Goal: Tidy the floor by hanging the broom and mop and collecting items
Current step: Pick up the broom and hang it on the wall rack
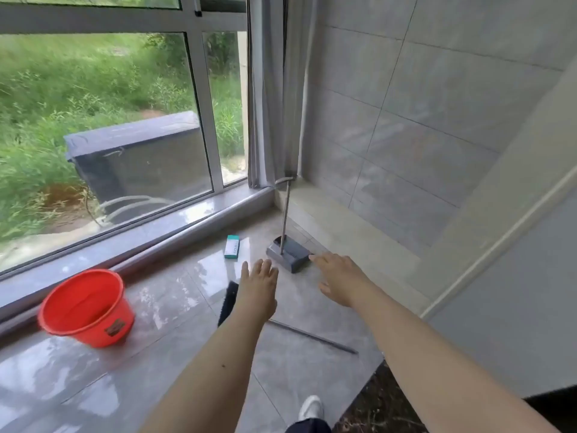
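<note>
Two bare forearms reach out over glossy grey floor tiles, above a white shoe (310, 407). Left hand (257, 284) and right hand (338, 281) are both spread flat, holding nothing. Nothing looks tidied yet. Lying on the floor under the left arm is the broom (229, 303), its handle running right. Beyond the hands, a grey dustpan (290, 254) stands with its long handle leaning into the corner by the curtain (273, 89). Just left of it lies a teal box (232, 246). Well left, an orange bucket (86, 307) stands by the window sill.
</note>
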`<move>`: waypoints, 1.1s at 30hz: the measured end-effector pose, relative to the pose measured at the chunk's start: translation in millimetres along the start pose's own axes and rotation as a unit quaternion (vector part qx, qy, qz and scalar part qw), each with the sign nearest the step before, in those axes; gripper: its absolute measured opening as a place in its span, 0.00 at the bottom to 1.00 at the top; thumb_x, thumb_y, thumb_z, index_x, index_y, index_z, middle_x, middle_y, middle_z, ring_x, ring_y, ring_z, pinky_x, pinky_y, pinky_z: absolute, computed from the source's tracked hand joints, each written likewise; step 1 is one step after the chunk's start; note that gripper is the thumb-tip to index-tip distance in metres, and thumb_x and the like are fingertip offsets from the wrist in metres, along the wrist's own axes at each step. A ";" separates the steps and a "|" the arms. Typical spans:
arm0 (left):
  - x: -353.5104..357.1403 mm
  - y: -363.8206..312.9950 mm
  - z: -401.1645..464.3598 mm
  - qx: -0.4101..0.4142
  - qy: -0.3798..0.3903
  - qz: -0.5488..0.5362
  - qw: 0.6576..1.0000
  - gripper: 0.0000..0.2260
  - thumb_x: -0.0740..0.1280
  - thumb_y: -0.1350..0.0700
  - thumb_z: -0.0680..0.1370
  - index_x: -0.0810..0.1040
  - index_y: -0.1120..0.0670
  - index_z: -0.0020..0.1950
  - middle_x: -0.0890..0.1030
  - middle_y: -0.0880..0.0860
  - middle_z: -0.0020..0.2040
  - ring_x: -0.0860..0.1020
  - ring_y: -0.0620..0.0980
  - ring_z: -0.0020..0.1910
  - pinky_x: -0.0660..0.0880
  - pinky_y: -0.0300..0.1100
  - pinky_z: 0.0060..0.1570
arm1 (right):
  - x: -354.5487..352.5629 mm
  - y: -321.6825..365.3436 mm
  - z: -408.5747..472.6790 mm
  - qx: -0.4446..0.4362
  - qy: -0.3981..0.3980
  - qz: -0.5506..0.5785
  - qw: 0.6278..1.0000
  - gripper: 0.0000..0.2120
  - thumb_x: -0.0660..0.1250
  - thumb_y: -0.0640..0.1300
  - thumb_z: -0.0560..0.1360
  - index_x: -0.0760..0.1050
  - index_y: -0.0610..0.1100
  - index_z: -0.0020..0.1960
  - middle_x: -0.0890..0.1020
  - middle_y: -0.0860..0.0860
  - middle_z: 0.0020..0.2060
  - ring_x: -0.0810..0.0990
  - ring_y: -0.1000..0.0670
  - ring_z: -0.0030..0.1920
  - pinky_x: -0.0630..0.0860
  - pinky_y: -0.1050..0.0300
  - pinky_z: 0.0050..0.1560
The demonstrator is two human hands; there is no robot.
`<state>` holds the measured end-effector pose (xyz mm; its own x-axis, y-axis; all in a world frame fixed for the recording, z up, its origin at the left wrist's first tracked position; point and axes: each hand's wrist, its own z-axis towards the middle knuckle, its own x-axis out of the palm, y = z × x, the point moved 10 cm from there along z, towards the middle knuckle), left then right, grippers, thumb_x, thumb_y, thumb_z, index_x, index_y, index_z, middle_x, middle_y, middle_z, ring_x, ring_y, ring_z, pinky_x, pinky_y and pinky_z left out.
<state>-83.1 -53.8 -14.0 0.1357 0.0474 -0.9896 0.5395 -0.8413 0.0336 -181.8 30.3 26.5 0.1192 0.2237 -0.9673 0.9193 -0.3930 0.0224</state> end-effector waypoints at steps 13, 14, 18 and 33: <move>84.9 17.3 186.3 -0.002 0.090 -0.008 0.996 0.24 0.62 0.51 0.76 0.63 0.55 0.71 0.62 0.54 0.72 0.61 0.55 0.72 0.55 0.52 0.73 | 72.6 -89.4 192.9 -0.009 0.074 0.037 0.997 0.28 0.61 0.47 0.77 0.57 0.44 0.74 0.69 0.44 0.67 0.69 0.42 0.66 0.66 0.48 0.66; 97.9 18.7 199.9 -0.001 0.101 -0.014 0.995 0.24 0.62 0.51 0.76 0.63 0.55 0.71 0.62 0.54 0.72 0.61 0.55 0.72 0.56 0.53 0.73 | 84.8 -96.7 208.0 -0.003 0.084 0.051 0.995 0.28 0.61 0.47 0.77 0.57 0.44 0.74 0.69 0.44 0.67 0.69 0.42 0.66 0.66 0.48 0.66; 142.5 25.4 234.9 0.000 0.144 -0.044 0.989 0.23 0.62 0.53 0.76 0.63 0.54 0.71 0.61 0.54 0.73 0.61 0.55 0.72 0.57 0.50 0.72 | 136.9 -113.4 243.1 0.021 0.137 0.077 0.987 0.26 0.60 0.46 0.77 0.58 0.44 0.73 0.68 0.44 0.68 0.69 0.41 0.66 0.66 0.48 0.65; 437.6 16.0 358.1 0.053 0.256 -0.065 0.963 0.21 0.60 0.53 0.79 0.63 0.56 0.71 0.65 0.54 0.69 0.65 0.56 0.69 0.65 0.48 0.66 | 426.3 -147.4 365.1 0.107 0.196 0.136 0.965 0.23 0.61 0.46 0.77 0.63 0.42 0.70 0.69 0.42 0.66 0.69 0.41 0.67 0.65 0.47 0.65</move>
<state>-312.7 -239.4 -496.6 0.4795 0.3924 -0.7849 0.4960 -0.8591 -0.1265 -403.5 -142.1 -481.3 0.5154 0.3902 -0.7629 0.7413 -0.6497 0.1685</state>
